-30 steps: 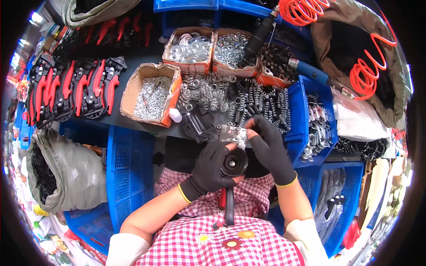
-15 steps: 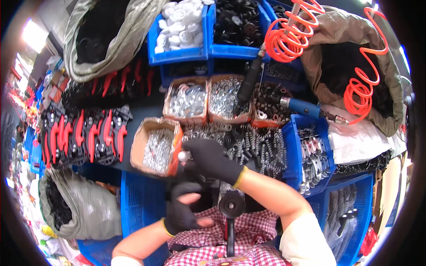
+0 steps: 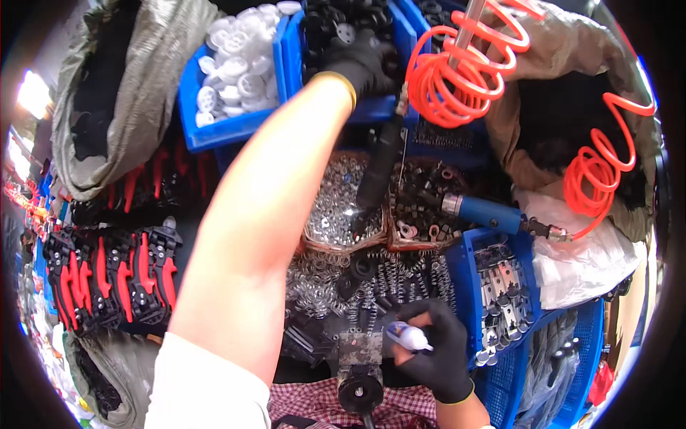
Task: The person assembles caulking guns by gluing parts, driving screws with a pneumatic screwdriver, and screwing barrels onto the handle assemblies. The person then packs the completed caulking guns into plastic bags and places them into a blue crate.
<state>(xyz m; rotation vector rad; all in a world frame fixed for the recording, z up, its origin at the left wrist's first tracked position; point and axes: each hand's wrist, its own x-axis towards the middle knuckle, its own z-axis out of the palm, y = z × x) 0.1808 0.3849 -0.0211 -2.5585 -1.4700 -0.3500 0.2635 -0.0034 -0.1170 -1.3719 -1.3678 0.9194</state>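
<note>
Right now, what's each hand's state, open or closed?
Left hand: in the blue bin of black parts; grip cannot be told.
Right hand: closed on a small white bottle.

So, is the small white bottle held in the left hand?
No, the right hand holds the small white bottle, while the left hand reaches into the blue bin of black parts.

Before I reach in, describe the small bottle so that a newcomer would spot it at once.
Find the blue bin of silvery metal parts, right of the picture's centre. Just left of its lower end, the black-gloved right hand holds the small bottle. Its whitish body, narrowing to a pale tip, sets it apart from the silvery coil springs nearby.
</note>
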